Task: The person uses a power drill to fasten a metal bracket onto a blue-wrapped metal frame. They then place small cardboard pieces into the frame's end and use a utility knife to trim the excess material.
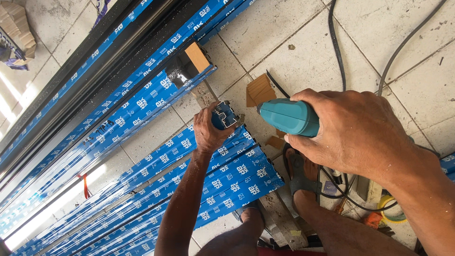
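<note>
Drill [288, 116] | right hand [353, 130] | wood blocks [259, 90], cables [337, 47] around

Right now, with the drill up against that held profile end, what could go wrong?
The left hand grips the blue-filmed profile end right beside the nose of the teal power drill in the right hand; a slip could hit fingers. Black cables trail near the sandalled foot, a snag or trip risk.

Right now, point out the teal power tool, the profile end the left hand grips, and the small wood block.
teal power tool [286, 116], head view, on its body.
profile end [223, 115], head view, cut face.
wood block [197, 56], head view, top face.
</note>
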